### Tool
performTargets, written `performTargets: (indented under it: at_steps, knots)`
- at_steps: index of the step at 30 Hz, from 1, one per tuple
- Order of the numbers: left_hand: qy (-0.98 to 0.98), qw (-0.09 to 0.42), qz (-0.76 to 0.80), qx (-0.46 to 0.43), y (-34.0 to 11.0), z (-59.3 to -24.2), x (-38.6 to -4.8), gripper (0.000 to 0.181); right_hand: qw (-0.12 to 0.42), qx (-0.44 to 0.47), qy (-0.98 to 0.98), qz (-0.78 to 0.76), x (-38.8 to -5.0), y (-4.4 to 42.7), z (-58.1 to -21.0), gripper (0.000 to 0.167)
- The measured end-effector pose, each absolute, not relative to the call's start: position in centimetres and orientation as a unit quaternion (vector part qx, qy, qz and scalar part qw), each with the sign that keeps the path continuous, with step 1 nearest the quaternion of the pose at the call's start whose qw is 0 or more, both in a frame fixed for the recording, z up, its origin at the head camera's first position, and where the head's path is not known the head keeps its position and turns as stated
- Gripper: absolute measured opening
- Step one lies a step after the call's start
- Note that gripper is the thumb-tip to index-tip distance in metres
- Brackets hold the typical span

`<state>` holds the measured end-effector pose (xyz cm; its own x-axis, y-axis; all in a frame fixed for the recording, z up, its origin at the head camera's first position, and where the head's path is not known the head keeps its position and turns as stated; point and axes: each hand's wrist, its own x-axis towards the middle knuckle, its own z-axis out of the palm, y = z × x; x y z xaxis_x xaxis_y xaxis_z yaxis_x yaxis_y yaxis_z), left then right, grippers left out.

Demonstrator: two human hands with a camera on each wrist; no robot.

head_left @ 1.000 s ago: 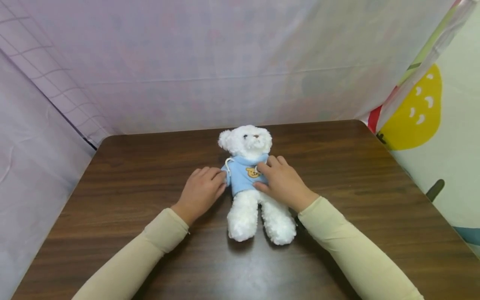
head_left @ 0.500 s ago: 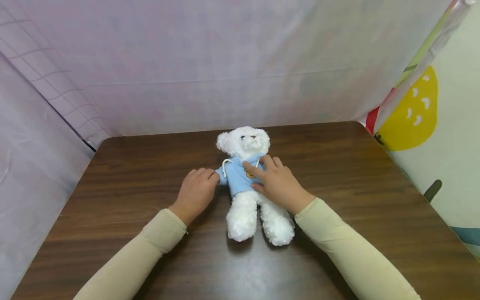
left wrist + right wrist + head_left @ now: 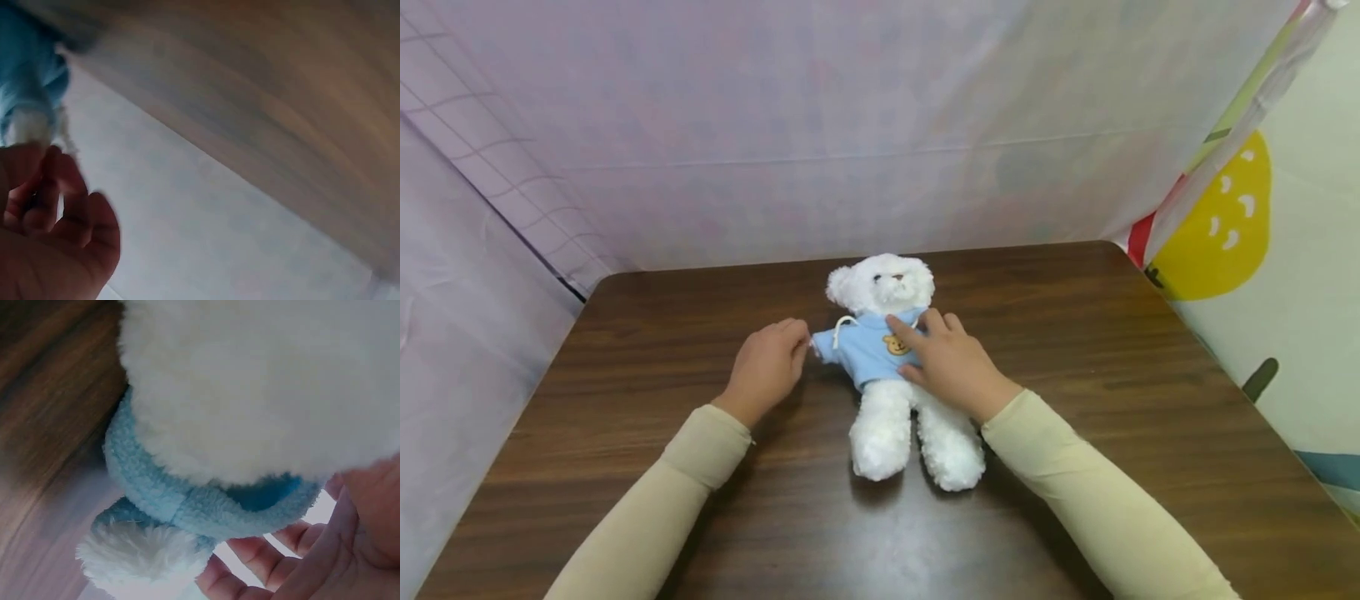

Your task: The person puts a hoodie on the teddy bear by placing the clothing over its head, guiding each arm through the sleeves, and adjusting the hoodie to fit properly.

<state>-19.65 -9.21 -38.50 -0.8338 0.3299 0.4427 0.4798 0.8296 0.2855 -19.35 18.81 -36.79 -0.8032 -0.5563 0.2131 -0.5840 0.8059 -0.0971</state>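
A white teddy bear (image 3: pixel 883 425) in a blue hoodie (image 3: pixel 868 354) lies on its back on the brown table, head toward the far edge. My left hand (image 3: pixel 767 367) pinches the end of the bear's arm at the image left, drawing that sleeve (image 3: pixel 826 343) out sideways. White fur (image 3: pixel 30 128) shows between the cuff and the fingertips in the left wrist view. Across the hoodie's right side rests my right hand (image 3: pixel 958 367), index finger stretched over the chest. It covers part of the printed bear face (image 3: pixel 895 344). The bear's other paw (image 3: pixel 147 559) shows near its fingers.
The wooden table (image 3: pixel 662 350) reaches back to a pale hanging cloth (image 3: pixel 820 167). At the right hangs a white sheet with a yellow printed shape (image 3: pixel 1221 225). Beige sleeves (image 3: pixel 658 492) cover both forearms.
My left hand has moved left with the bear's arm, spreading the sleeve away from the body. My right index finger has straightened across the chest. The bear has shifted slightly left.
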Motion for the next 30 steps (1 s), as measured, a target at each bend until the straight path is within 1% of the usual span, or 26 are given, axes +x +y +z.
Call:
performTargets:
  at_steps: [2,4,8,11,13,17,22,25,27,30]
  knots:
    - [-0.938,0.159,-0.225,-0.209,-9.0,-38.2,-19.2,0.009,0.086,0.299,-0.947,0.079,-19.2,18.9,-36.7,0.068]
    - [-0.938,0.144,-0.235,-0.211,-8.7,-37.9,-18.8,0.005,0.087,0.299,-0.947,0.079,-19.1,19.0,-36.7,0.068]
    - [-0.936,0.151,-0.204,-0.241,-8.0,-37.8,-18.2,0.023,0.097,0.305,-0.944,0.077,-19.1,19.2,-36.7,0.068]
    - [-0.937,0.17,-0.181,-0.247,-7.5,-37.9,-18.1,0.03,0.1,0.307,-0.943,0.081,-19.1,19.2,-36.6,0.068]
    - [-0.937,0.18,-0.174,-0.243,-7.3,-38.0,-18.2,0.026,0.096,0.306,-0.943,0.083,-19.1,19.2,-36.5,0.067]
    - [-0.938,0.189,-0.169,-0.237,-7.5,-37.9,-18.5,0.012,0.085,0.303,-0.945,0.087,-19.1,19.1,-36.4,0.066]
    - [-0.943,0.198,-0.143,-0.225,-8.2,-37.3,-19.2,0.007,0.079,0.294,-0.949,0.085,-19.2,18.9,-36.3,0.066]
    - [-0.948,0.184,-0.139,-0.221,-8.4,-37.1,-19.5,0.007,0.063,0.291,-0.951,0.083,-19.4,18.8,-36.1,0.067]
    - [-0.947,0.17,-0.153,-0.226,-8.5,-37.2,-19.6,0.006,0.044,0.299,-0.949,0.095,-19.6,19.2,-35.8,0.068]
    - [-0.941,0.15,-0.182,-0.244,-8.4,-37.3,-19.5,0.006,0.017,0.304,-0.936,0.175,-20.4,20.5,-35.1,0.069]
